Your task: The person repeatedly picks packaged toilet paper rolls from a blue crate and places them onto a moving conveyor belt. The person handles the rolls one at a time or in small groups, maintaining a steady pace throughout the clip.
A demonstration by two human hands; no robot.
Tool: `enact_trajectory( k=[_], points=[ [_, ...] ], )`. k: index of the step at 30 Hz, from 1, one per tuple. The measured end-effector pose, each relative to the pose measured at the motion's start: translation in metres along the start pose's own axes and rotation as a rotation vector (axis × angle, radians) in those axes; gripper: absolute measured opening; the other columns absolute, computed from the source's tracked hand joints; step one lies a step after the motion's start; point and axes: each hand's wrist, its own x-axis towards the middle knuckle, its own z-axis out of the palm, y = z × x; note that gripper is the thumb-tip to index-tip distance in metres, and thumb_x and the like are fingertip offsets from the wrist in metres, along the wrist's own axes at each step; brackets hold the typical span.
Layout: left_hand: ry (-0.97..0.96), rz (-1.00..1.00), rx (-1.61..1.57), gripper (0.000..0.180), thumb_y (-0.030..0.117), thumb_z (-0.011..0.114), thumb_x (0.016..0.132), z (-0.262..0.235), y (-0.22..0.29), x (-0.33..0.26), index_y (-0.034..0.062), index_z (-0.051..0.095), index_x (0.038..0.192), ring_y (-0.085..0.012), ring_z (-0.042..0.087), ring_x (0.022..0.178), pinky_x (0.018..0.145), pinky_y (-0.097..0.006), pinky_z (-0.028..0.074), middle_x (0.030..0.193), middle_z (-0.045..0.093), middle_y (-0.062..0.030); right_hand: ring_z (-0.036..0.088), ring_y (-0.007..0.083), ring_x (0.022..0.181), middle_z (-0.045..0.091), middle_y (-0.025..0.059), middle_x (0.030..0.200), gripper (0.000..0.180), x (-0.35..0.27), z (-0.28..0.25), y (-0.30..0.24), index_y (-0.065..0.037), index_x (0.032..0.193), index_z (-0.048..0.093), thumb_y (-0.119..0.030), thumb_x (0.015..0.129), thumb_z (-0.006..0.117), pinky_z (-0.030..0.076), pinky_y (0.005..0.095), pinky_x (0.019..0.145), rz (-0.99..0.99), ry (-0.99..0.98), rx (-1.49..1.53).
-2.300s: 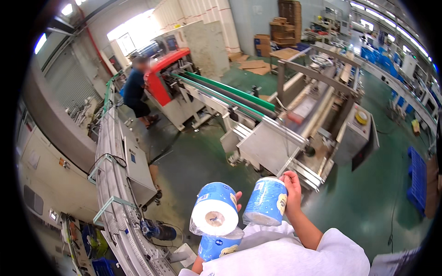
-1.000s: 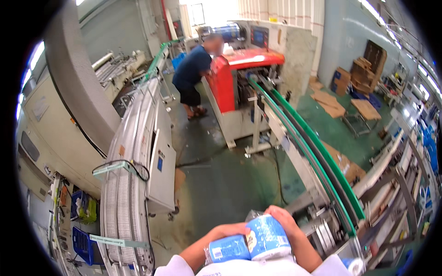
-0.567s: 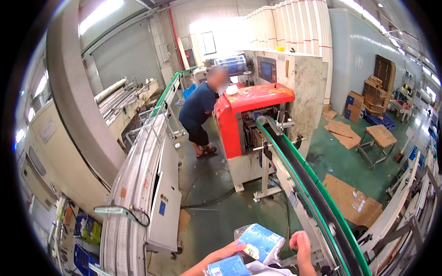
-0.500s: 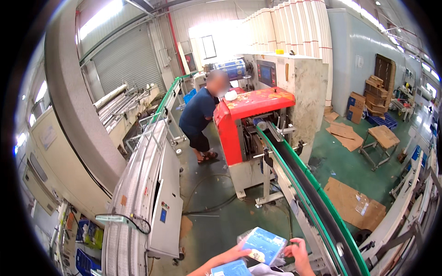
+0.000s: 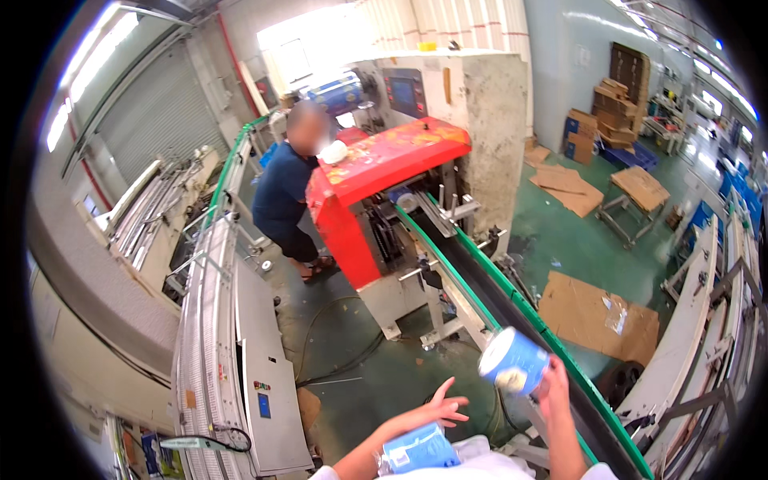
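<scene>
My right hand [image 5: 554,382] holds a blue-and-white wrapped paper roll [image 5: 514,361] raised beside the green-edged black conveyor belt [image 5: 512,300]. My left hand [image 5: 436,412] hovers low with fingers spread and holds nothing. A second blue wrapped roll [image 5: 418,449] rests against my chest, just below the left hand. Whether the left forearm presses on it I cannot tell.
The conveyor runs from a red-covered machine [image 5: 384,164] toward me. A person in a dark blue shirt [image 5: 286,188] bends at that machine. A white slatted conveyor [image 5: 206,336] curves along the left. Flattened cardboard [image 5: 600,316] lies on the green floor at right.
My view has swung left and upward toward the red machine. The right hand has lifted one roll up toward the belt; the left hand has opened and come off the rolls.
</scene>
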Motion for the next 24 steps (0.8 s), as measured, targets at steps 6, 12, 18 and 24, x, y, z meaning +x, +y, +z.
enact_trajectory(
  k=[6,12,18,24],
  points=[
    [-0.114,-0.149,-0.497,0.068,0.046,0.038,0.091,-0.019,0.101,0.019,-0.0100,0.033,0.129,-0.0212,0.062,0.077,0.070,-0.027,0.050,0.090,0.062,-0.0192,0.055,0.0127,0.075,0.056,0.0070,0.093,0.039,0.151,-0.046,0.068,-0.003,0.114,0.045,-0.014,0.080,0.061,0.045,0.0248,0.060,-0.172,0.399,0.063],
    [-0.209,-0.205,-0.579,0.068,0.050,0.032,0.091,-0.135,0.097,0.084,-0.0060,0.036,0.129,-0.0245,0.056,0.053,0.067,-0.035,0.048,0.054,0.054,-0.0092,0.057,0.0193,0.083,0.056,0.0096,0.098,0.038,0.202,-0.059,0.121,-0.001,0.110,0.047,-0.013,0.078,0.065,0.050,0.0323,0.068,-0.094,0.545,-0.138],
    [-0.333,-0.370,-0.736,0.064,0.048,0.041,0.089,-0.163,0.127,0.131,0.0001,0.036,0.131,-0.0233,0.059,0.075,0.071,-0.037,0.050,0.076,0.059,-0.0136,0.057,0.0221,0.073,0.058,0.0121,0.083,0.031,0.112,-0.077,0.053,-0.001,0.096,0.055,-0.028,0.083,0.061,0.046,0.0330,0.067,-0.421,1.002,-1.706],
    [-0.436,-0.367,-0.634,0.062,0.045,0.043,0.089,-0.171,0.146,0.148,-0.0001,0.036,0.130,-0.0224,0.057,0.098,0.079,-0.034,0.050,0.116,0.053,-0.0179,0.051,0.0184,0.106,0.054,0.0070,0.108,0.039,0.081,0.162,0.044,-0.005,0.114,0.048,-0.018,0.081,0.064,0.040,0.0333,0.093,-0.106,-0.247,-0.666]
  ],
)
